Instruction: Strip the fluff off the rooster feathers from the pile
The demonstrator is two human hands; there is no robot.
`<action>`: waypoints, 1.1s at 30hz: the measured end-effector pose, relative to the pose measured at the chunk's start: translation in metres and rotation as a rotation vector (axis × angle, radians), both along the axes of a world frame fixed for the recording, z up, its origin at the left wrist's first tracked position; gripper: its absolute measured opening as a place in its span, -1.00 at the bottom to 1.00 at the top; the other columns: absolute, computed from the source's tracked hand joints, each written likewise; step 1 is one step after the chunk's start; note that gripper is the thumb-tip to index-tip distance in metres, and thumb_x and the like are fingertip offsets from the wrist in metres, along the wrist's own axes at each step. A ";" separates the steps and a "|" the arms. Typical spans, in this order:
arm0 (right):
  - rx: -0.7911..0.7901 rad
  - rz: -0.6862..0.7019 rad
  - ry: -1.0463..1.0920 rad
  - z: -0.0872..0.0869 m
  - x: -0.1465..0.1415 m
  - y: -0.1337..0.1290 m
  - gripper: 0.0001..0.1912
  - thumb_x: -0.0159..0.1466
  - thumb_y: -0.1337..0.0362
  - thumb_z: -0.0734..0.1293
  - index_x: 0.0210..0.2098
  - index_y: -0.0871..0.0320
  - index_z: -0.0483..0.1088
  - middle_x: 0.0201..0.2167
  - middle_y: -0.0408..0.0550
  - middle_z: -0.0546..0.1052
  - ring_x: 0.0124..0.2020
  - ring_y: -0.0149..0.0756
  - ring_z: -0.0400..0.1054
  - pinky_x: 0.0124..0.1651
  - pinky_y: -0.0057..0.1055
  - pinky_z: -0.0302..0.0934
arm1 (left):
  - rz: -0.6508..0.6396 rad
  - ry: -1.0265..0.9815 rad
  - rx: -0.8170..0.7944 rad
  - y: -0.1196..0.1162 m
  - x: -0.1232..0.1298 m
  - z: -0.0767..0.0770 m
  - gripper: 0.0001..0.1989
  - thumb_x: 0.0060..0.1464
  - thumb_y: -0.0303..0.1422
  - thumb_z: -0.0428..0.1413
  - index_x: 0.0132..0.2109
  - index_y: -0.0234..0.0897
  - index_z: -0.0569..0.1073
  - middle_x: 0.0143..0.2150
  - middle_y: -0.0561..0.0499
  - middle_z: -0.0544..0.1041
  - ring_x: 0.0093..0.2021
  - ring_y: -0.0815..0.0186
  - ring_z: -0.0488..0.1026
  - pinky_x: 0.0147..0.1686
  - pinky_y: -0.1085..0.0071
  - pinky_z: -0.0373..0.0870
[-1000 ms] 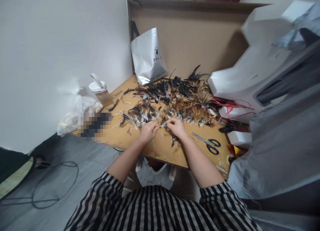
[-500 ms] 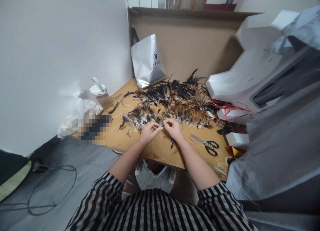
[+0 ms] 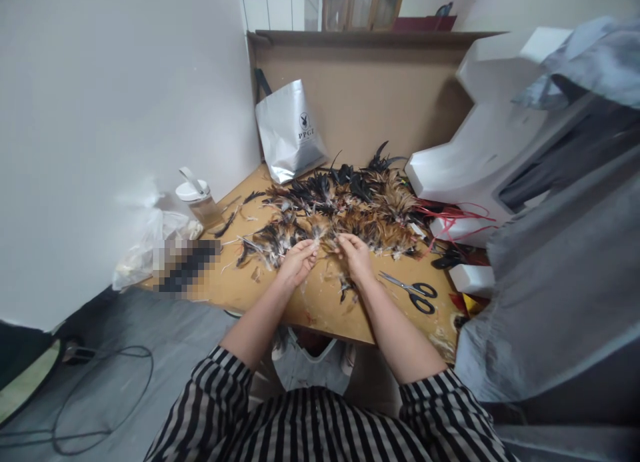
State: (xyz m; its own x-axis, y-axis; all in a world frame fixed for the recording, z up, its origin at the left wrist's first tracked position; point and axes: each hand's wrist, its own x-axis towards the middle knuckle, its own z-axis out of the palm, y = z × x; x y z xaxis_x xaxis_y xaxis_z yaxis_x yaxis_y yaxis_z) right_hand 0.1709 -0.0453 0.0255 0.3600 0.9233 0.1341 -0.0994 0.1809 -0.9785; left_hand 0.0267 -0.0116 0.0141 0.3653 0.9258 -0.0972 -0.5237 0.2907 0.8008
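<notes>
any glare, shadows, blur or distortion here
Head view: soft sheen on the silver bag; head view: shadow on the brown panel; head view: stretched edges; head view: mosaic patch over part of the table; head view: feathers at the left hand look soft.

The feathers are black, russet and tan with whitish ends; the table is yellow-brown. The scissors have black handles and grey blades, the bag is silver with black lettering and logo. The shirt is striped black and pale grey, the cords are red, the foam white, the cloth grey.
</notes>
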 end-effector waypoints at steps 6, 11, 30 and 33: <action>-0.078 0.234 0.209 -0.008 0.004 0.005 -0.69 -0.06 0.07 0.37 -0.54 0.18 0.26 -0.61 -0.15 0.38 -0.65 -0.52 0.15 -0.63 -0.56 -0.03 | -0.193 -0.014 0.028 -0.005 0.009 -0.005 -0.70 -0.28 -0.42 0.25 -0.32 -0.33 0.36 -0.45 0.05 0.42 -0.51 0.53 0.34 -0.52 0.59 0.26; -0.066 0.230 0.071 -0.006 0.003 0.003 -0.67 -0.07 0.07 0.37 -0.64 0.21 0.25 -0.74 -0.22 0.26 -0.71 -0.54 0.05 -0.63 -0.54 -0.06 | -0.163 0.145 0.131 -0.005 0.009 -0.011 -0.68 -0.25 -0.32 0.23 -0.29 -0.34 0.38 -0.44 0.03 0.45 -0.49 0.47 0.37 -0.50 0.54 0.26; -0.073 0.167 -0.160 -0.002 -0.003 -0.001 -0.74 -0.12 0.13 0.39 -0.55 0.22 0.40 -0.58 -0.12 0.45 -0.53 -0.42 0.26 -0.42 -0.48 0.14 | 0.037 0.505 0.408 -0.005 0.003 -0.014 -0.76 -0.28 -0.22 0.21 -0.53 -0.33 0.42 -0.63 0.13 0.34 -0.61 0.49 0.19 -0.57 0.54 0.11; -0.043 0.186 -0.138 -0.004 -0.001 0.000 -0.76 -0.10 0.16 0.38 -0.54 0.22 0.41 -0.56 -0.11 0.47 -0.52 -0.41 0.28 -0.39 -0.47 0.15 | -0.006 0.472 0.403 -0.005 0.002 -0.014 -0.76 -0.24 -0.22 0.20 -0.47 -0.33 0.43 -0.58 0.10 0.39 -0.58 0.48 0.24 -0.55 0.53 0.15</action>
State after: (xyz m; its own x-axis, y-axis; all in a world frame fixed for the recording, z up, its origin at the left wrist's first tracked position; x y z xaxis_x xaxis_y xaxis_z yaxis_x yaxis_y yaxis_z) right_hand 0.1699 -0.0450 0.0214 0.1638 0.9780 0.1293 0.0084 0.1297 -0.9915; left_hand 0.0283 -0.0166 0.0003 0.3735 0.9213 0.1077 -0.0858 -0.0813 0.9930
